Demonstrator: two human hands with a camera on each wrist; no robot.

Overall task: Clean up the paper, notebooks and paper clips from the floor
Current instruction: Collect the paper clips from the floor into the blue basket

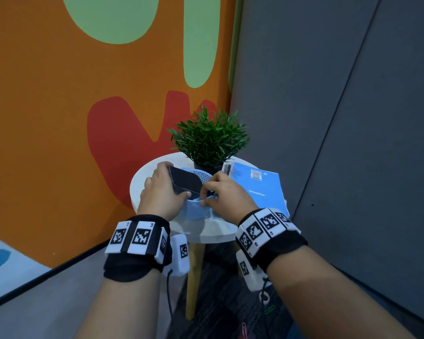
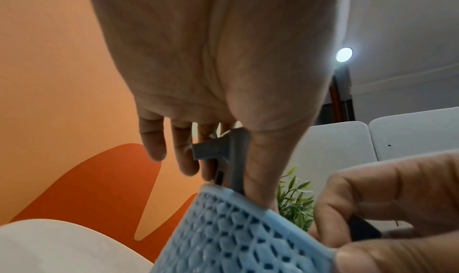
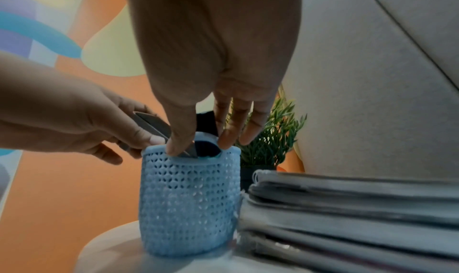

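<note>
My left hand (image 1: 175,182) grips a dark grey flat box (image 1: 185,182), tilted with one end over the mouth of a light-blue perforated basket (image 1: 194,211). My right hand (image 1: 207,198) pinches the basket's rim (image 3: 198,153), thumb on one side and fingers on the other. The basket stands on a small round white table (image 1: 206,231). In the right wrist view the box (image 3: 154,126) dips into the basket (image 3: 188,198). A blue spiral journal (image 1: 260,189) tops a stack of notebooks (image 3: 347,208) to the right. What the basket holds is hidden.
A potted green plant (image 1: 208,138) stands at the table's back. On the dark carpet beside the table leg lie a green paper clip (image 1: 269,309) and a pink one (image 1: 243,330). An orange patterned wall is on the left, a grey panel on the right.
</note>
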